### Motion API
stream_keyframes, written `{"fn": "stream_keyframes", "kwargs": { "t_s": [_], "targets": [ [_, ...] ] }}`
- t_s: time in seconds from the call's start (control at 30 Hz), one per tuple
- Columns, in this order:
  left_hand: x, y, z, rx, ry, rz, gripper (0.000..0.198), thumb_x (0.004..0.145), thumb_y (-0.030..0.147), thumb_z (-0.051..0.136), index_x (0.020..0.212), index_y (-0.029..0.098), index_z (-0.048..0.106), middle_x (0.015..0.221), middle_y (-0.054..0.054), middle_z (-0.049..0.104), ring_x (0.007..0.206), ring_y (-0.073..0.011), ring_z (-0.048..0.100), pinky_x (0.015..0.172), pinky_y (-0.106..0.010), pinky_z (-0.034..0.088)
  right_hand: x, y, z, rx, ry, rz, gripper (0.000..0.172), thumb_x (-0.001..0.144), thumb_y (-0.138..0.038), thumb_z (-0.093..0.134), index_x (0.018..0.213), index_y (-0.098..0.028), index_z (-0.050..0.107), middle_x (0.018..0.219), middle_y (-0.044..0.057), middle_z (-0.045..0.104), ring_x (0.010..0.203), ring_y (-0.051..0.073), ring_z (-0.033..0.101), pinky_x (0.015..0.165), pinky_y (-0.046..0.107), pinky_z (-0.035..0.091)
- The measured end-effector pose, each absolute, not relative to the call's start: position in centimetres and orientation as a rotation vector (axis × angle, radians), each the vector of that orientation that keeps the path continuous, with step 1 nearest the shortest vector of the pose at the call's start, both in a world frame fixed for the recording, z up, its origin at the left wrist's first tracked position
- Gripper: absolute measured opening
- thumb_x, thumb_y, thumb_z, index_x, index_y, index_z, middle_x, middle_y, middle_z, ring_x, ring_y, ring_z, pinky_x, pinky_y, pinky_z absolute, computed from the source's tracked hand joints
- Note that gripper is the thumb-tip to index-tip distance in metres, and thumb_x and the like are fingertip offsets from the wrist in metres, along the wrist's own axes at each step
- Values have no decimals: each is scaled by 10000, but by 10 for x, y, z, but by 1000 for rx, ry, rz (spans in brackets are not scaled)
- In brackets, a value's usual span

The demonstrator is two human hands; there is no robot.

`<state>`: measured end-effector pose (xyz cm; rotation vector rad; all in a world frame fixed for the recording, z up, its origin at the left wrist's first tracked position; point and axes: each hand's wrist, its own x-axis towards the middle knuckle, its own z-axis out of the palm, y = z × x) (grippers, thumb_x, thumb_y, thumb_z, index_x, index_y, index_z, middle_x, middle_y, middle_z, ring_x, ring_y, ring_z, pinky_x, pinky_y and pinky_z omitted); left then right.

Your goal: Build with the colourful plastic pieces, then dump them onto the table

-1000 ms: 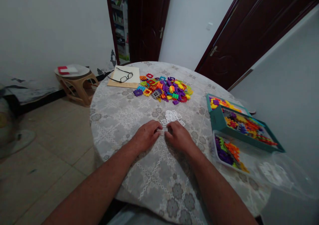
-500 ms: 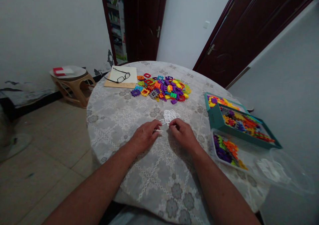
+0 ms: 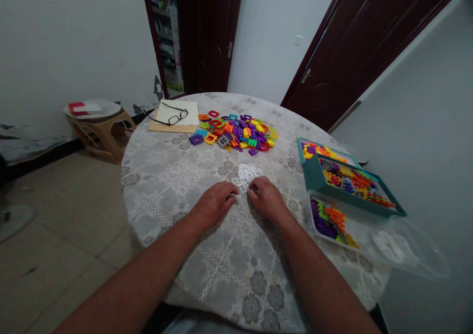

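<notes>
Both my hands rest on the round table with the lace cloth point(image 3: 207, 255). My left hand point(image 3: 214, 203) is curled, its fingertips pinching a small white piece. My right hand point(image 3: 268, 200) is curled too, fingertips at the near edge of a small cluster of white interlocking pieces point(image 3: 246, 174). The two hands nearly meet just in front of that cluster. A heap of coloured interlocking pieces point(image 3: 233, 134) lies farther back in the middle of the table.
A teal box point(image 3: 343, 179) of coloured pieces and a clear tray point(image 3: 330, 218) with more sit at the right. Glasses point(image 3: 170, 116) lie on paper at the far left. A clear plastic lid point(image 3: 402, 248) hangs over the table's right edge. A stool point(image 3: 98, 127) stands on the floor.
My hands drew apart briefly, the left showing a white piece, then came together again by the white cluster. The camera view shifted slightly.
</notes>
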<state>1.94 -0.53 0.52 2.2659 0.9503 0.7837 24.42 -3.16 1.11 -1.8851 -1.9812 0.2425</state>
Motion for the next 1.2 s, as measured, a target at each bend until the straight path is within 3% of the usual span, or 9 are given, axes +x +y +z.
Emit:
{"fn": "stream_keyframes", "kwargs": {
  "t_s": [0.1,0.23,0.43,0.53,0.7,0.97,1.1,1.2],
  "targets": [
    [19,-4,3,2254,964,790,194,934,117,593,1081,227,656,1072,-55,719,1025,-213,678,962,-367,537,241,-32,12,-1869,-1985,249,182,927,-205,657,1105,-210,694,1078,85,682,1010,223,643,904,315,480],
    [19,-4,3,2256,983,792,205,933,137,596,1109,227,651,1077,-54,720,1016,-214,686,960,-368,541,233,-35,14,-1895,-1977,208,285,971,-333,669,1226,-206,676,1157,118,682,996,239,656,884,336,485],
    [21,-5,8,2222,1037,778,257,931,145,605,1169,225,657,1104,-59,737,992,-212,695,957,-373,547,219,-32,17,-1909,-1943,230,206,935,-271,685,1129,-204,666,1098,104,682,964,239,638,838,334,470],
    [21,-5,8,2201,1041,787,326,926,142,615,1241,217,650,1107,-65,742,977,-210,699,950,-374,552,219,-31,18,-1784,-1905,319,192,886,-187,668,1075,-203,643,1035,64,679,959,219,623,835,315,466],
    [20,-5,5,2201,1047,826,387,914,146,624,1295,212,644,1129,-71,735,970,-210,701,963,-386,563,220,-37,20,-1501,-1977,507,109,922,-152,588,950,-226,663,938,20,692,894,185,623,822,293,474],
    [20,-6,9,2207,1018,785,403,912,120,630,1299,233,655,1169,-66,762,1013,-215,722,995,-386,555,223,-47,25,-1340,-1891,728,366,891,-134,538,1190,-236,723,1094,15,775,944,184,698,902,315,531],
    [19,-6,6,2200,1022,756,407,943,167,651,1344,236,640,1156,-71,768,1015,-219,730,965,-379,559,243,-39,24,-1503,-1748,540,311,891,-170,508,1095,-218,738,1024,32,770,908,198,696,873,327,533],
    [19,-4,1,2236,1011,771,282,965,199,650,1245,217,676,1150,-81,757,1036,-226,723,967,-379,556,262,-33,23,-1657,-1686,272,246,901,-211,536,1048,-194,733,1030,72,739,921,217,678,902,353,525]
  ]
}}
